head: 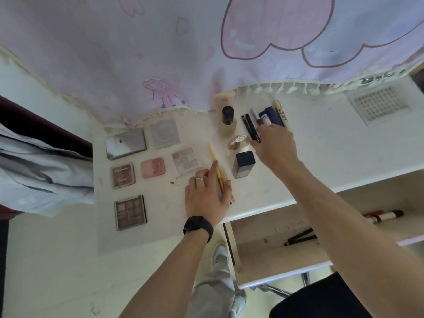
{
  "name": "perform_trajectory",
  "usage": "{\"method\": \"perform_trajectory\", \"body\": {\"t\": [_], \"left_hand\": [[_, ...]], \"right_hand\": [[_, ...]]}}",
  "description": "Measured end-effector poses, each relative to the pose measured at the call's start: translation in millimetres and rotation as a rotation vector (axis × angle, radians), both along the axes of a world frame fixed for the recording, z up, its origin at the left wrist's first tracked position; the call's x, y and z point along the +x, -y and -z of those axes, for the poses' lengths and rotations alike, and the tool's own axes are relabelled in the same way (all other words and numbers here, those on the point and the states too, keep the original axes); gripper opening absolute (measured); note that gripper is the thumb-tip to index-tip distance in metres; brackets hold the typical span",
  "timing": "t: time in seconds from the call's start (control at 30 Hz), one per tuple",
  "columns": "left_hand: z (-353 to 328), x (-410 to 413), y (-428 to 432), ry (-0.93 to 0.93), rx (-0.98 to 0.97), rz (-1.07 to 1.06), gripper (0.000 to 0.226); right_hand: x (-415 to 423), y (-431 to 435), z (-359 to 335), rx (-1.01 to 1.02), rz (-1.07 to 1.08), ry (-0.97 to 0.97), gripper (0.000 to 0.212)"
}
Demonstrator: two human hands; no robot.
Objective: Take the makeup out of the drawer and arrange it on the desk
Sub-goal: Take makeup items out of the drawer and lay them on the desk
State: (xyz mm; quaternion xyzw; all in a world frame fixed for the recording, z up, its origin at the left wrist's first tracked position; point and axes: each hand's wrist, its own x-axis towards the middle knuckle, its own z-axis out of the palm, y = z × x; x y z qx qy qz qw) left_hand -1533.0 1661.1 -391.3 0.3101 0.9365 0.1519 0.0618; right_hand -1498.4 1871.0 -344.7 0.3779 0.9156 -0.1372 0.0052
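**Two hands arranging makeup on a white desk above an open drawer**

Seen from above, both bare forearms reach forward from the bottom edge. Nearest the viewer, at lower right, an open white drawer (pixel 270 260) juts out from under the desk. On its floor lie a black stick-shaped item (pixel 300 238) and, further right, red-and-white tubes (pixel 385 215).

The left hand (pixel 207 196), with a black wristband (pixel 198 227) and a silver ring, rests palm-down near the front edge of the white desk (pixel 332 157). Its index finger is stretched forward and its thumb sits opposite, pinching a thin yellow pencil (pixel 215 161) that lies on the surface and points away from the viewer.

Left of that hand, six makeup cases lie flat in loose rows. The nearest is a brown eyeshadow palette (pixel 130 212). Beyond it are a dark red palette (pixel 122 175), a pink compact (pixel 152 167) and a pale pastel palette (pixel 186 160). Furthest are a silver mirrored case (pixel 126 144) and a grey-lilac square case (pixel 165 133).

The right arm stretches further, past a square bottle with a black cap (pixel 243 164). The right hand (pixel 275 145) shows its back, fingers curled down onto the near ends of a row of black and white makeup pens (pixel 250 125). It is unclear whether it actually grips one. Just left stand a round gold-lidded jar (pixel 238 142) and a beige bottle with a round black cap (pixel 228 121).

A pink and lilac printed cloth (pixel 160 53) hangs behind the desk.
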Motion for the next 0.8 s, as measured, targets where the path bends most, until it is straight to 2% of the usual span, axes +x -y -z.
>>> {"method": "perform_trajectory", "body": {"t": [0.23,0.37,0.43,0.63,0.7,0.8], "left_hand": [[-0.5,1.5,-0.6,0.012,0.014,-0.004,0.060],[-2.5,2.0,-0.8,0.009,0.026,0.004,0.059],[-2.1,0.9,-0.1,0.020,0.021,0.003,0.060],[-1.0,1.3,3.7,0.078,0.085,-0.001,0.057],[-2.0,1.7,5.8,0.125,0.180,-0.023,0.057],[-4.4,6.9,14.0,0.138,0.385,-0.012,0.047]], "right_hand": [[1.0,-2.4,0.9,0.093,-0.013,0.063,0.029],[0.9,-4.3,0.9,0.101,0.007,0.035,0.032],[7.4,-3.1,-1.7,0.056,0.074,-0.042,0.032],[98.1,40.7,-9.9,-0.124,0.290,-0.519,0.014],[142.4,61.7,-3.4,-0.161,0.337,-0.555,0.012],[206.4,91.4,18.4,-0.160,0.373,-0.458,0.012]]}}
